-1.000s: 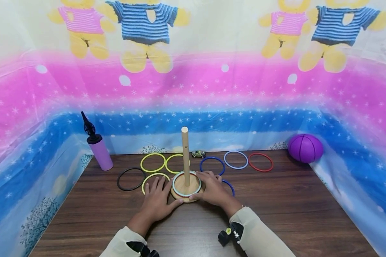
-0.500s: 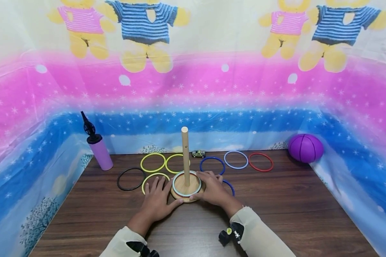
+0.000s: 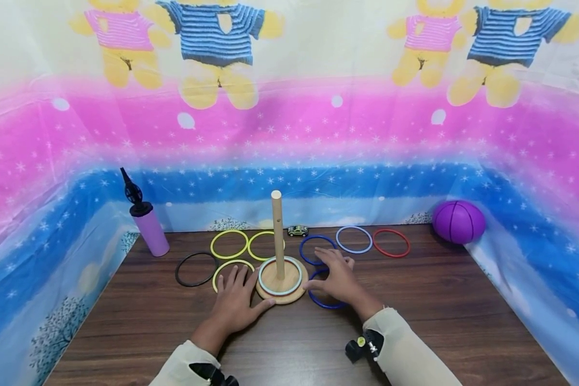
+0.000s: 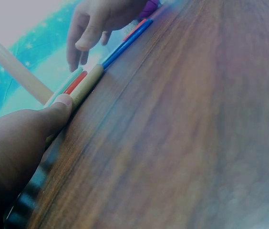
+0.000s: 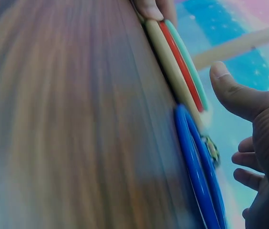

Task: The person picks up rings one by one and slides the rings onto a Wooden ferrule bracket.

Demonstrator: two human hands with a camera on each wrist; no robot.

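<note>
One wooden stand (image 3: pixel 279 236), made up of one post and one round base (image 3: pixel 281 301), is set upright at the middle of the tabletop (image 3: pixel 289 348). Two rings are stacked on the base around the post: one mint ring (image 3: pixel 301 274) on top and one red ring (image 5: pixel 184 71) beneath it. The base is touched at its near left edge by the thumb of the left hand (image 3: pixel 235 303), whose fingers are spread and fairly straight; a nearby yellow ring is partly covered by them. The right hand (image 3: pixel 340 277) is held above the nearer blue ring, with thumb and fingers parted and nothing grasped. Eight loose rings can be counted on the tabletop: three yellow rings (image 3: pixel 229 231) and one black ring (image 3: pixel 197 285) left of the post, and two blue rings (image 3: pixel 325 307), one pale blue ring (image 3: pixel 354 252) and one scarlet ring (image 3: pixel 391 257) to its right. Behind the stand, one toy car (image 3: pixel 297 231) is seen; one purple pump (image 3: pixel 151 233) is stood at the far left, and one purple ball (image 3: pixel 458 222) is placed at the far right.
</note>
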